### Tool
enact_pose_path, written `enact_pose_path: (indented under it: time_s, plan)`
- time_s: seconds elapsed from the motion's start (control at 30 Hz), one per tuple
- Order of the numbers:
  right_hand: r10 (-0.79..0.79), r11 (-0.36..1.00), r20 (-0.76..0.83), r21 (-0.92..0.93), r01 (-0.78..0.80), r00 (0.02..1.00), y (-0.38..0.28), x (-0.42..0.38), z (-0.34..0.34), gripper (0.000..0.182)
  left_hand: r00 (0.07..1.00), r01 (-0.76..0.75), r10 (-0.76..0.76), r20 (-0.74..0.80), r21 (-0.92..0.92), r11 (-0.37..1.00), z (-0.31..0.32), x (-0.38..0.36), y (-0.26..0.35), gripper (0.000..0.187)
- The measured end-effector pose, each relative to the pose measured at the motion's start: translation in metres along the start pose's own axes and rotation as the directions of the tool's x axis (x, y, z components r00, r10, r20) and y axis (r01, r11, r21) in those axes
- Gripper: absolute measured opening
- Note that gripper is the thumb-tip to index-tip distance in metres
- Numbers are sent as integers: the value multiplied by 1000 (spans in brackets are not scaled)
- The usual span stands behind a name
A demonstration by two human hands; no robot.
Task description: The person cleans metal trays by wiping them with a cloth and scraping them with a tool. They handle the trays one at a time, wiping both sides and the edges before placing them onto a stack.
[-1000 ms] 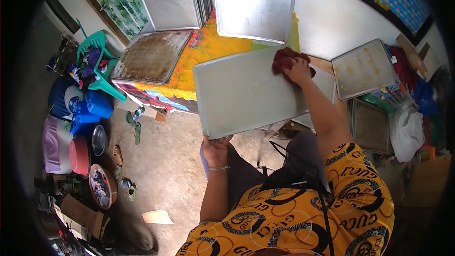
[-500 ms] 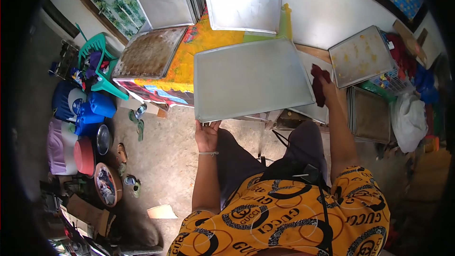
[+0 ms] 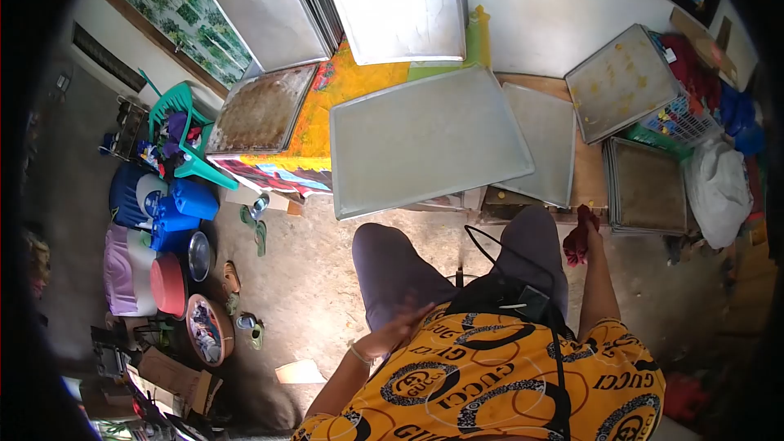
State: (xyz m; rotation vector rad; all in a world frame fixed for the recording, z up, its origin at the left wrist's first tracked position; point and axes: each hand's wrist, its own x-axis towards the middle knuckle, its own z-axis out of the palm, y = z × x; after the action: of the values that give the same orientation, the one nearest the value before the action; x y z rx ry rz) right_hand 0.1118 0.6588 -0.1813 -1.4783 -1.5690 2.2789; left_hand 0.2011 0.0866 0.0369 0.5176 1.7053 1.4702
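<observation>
My right hand (image 3: 594,227) is closed around a dark red cloth (image 3: 576,238), low beside my right knee. My left hand (image 3: 394,333) is at my lap against the yellow patterned shirt (image 3: 482,359), fingers stretched out and a little blurred, with nothing seen in them. Ahead of my knees a flat grey metal tray (image 3: 429,143) lies tilted, its near left corner jutting past the table edge; neither hand touches it. It partly covers a second metal tray (image 3: 545,139) to its right.
More trays (image 3: 273,12) stand upright at the back, with a bright one (image 3: 396,4) beside them. A browned tray (image 3: 261,110) lies on the left of the table, and a yellow-spotted tray (image 3: 621,86) leans at right above a tray stack (image 3: 649,184). Blue jugs (image 3: 175,212) and basins (image 3: 169,284) stand left.
My left hand has let go of the tray's near edge and drawn back to my lap. My right hand has lowered the red cloth from the tray's right side towards my knee.
</observation>
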Motion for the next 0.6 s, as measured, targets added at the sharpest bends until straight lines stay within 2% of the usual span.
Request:
enact_pose_path:
  time_s: [0.03,0.07,0.1,0.13,0.17,0.2,0.23,0.27,0.3,0.33,0.37,0.47,0.53,0.57,0.6]
  plan:
    - [-26,1000,97,9,26,995,1,-2,4,68,969,-172,239,59,-536,827,0,-2,3,69]
    - [-58,998,192,18,55,980,-5,-1,9,66,962,-191,275,4,-710,678,-16,-7,-30,67]
    - [-92,996,284,32,86,954,-12,-1,20,64,987,-125,31,-156,-641,757,-46,-13,-25,58]
    - [-70,997,222,-24,77,973,-43,-44,44,58,928,-13,-215,-304,-605,796,-75,-19,-17,50]
    - [-103,994,259,-7,109,960,-48,-23,47,58,694,188,-248,-676,-163,969,-100,-8,-10,55]
    - [-17,996,396,87,-20,918,-79,-79,72,61,497,439,282,-821,518,734,-130,-4,-38,68]
    - [-63,995,460,99,19,886,-91,-82,82,68,429,654,443,-787,609,449,-155,-4,-37,77]
    - [-115,983,611,185,0,783,-99,-76,91,70,365,685,347,-864,502,528,-169,3,-20,87]
    - [-37,968,777,184,-171,628,-124,-111,106,67,424,734,337,-841,537,416,-184,12,-11,87]
    - [-10,949,829,185,-257,560,-132,-109,123,61,477,769,319,-819,565,299,-196,22,-5,86]
    - [-17,962,830,166,-217,557,-136,-110,137,60,526,790,291,-799,586,180,-207,31,-1,86]
    - [3,988,844,80,-133,537,-142,-113,173,56,784,603,316,-534,776,-184,-231,60,6,86]
    - [77,993,860,-19,-118,505,-145,-113,188,54,902,424,183,-390,880,-215,-237,64,17,86]
    - [22,995,842,34,-93,539,-146,-114,186,54,944,329,116,-310,919,-218,-238,66,21,86]
    - [-36,994,820,87,-62,571,-149,-112,182,54,940,324,146,-309,941,-94,-225,62,38,86]
